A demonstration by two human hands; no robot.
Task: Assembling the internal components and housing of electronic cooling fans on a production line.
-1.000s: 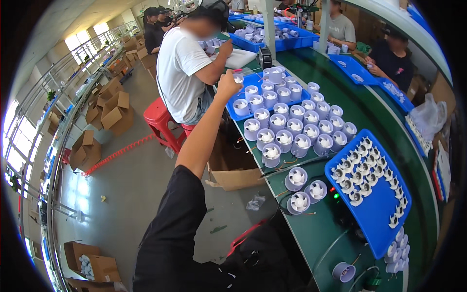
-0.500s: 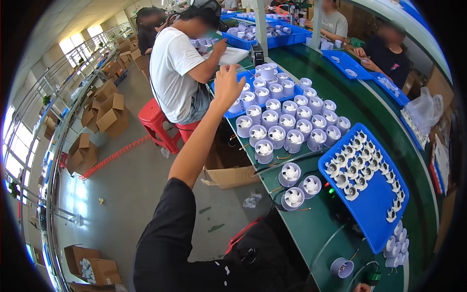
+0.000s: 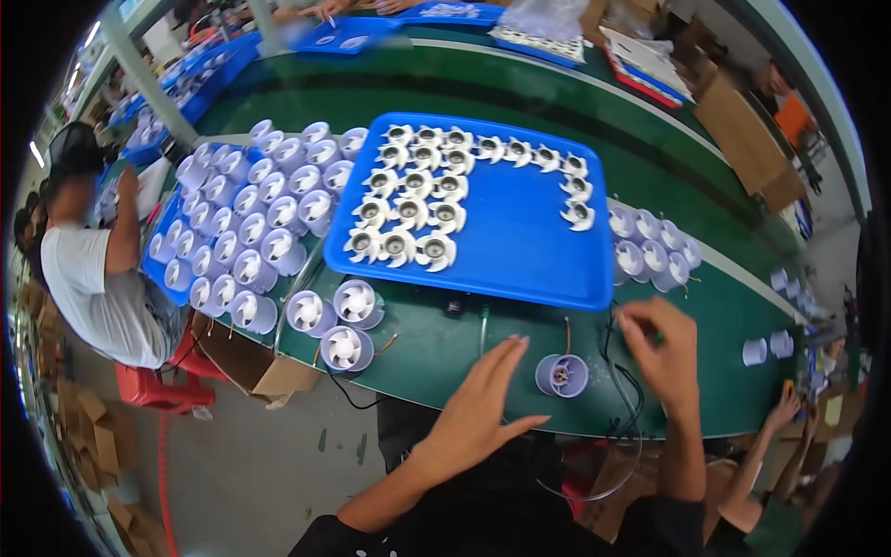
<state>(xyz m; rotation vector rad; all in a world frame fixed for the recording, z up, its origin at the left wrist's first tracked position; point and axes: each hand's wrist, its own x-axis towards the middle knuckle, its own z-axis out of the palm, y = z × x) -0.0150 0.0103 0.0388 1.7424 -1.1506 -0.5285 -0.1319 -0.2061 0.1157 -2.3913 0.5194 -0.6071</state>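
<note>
My left hand (image 3: 478, 395) reaches over the near table edge, fingers stretched out and thumb apart, holding nothing. To its right stands a lavender cup-shaped fan housing (image 3: 577, 378), its inner parts uncovered and a short wire sticking out. My right hand (image 3: 664, 348) is above the table just right of that housing, fingers curled; a small green patch shows between them, but what it is I cannot make out. Beyond both hands a blue tray (image 3: 529, 265) carries several white fan impellers (image 3: 397, 244). Left of my left hand are three housings with white impellers inside (image 3: 344, 347).
Many fan housings (image 3: 251, 267) crowd the table at left, beside a person in a white shirt (image 3: 107, 288). More housings (image 3: 654, 260) stand right of the tray. A dark cable (image 3: 633, 379) loops near my right hand. Another person's arm (image 3: 756, 464) is at lower right.
My view has swung to the right. My left hand has come back from the housings beside the person in white to the near table edge. My right hand now shows fully above the table.
</note>
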